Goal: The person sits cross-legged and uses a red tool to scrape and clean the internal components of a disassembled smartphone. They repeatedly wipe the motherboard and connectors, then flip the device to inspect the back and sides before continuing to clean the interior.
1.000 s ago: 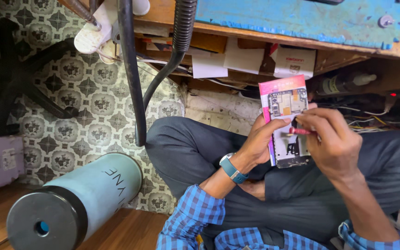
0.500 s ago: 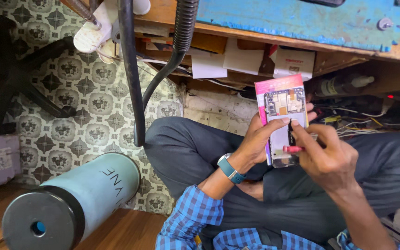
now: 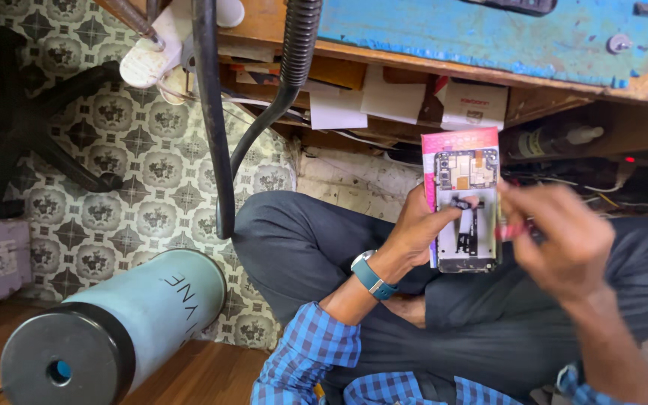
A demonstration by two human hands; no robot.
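Left hand (image 3: 414,229) grips an opened phone (image 3: 466,214) w/ pink edge, back cover off, circuit board showing; fingers wrapped round its left side, thumb laid across the middle. Phone is held upright above the lap, at approx 3 o'clock from frame centre. Right hand (image 3: 564,240) sits just beside phone at its 3 o'clock, blurred; fingers pinched on a small red-tipped tool (image 3: 510,231), kind unclear. Blue watch (image 3: 373,276) on left wrist. Teal cylinder (image 3: 114,322) lies at 8 o'clock, blue workbench (image 3: 489,37) at 12.

Even daylight; motion-blurred right hand (image 3: 564,240)
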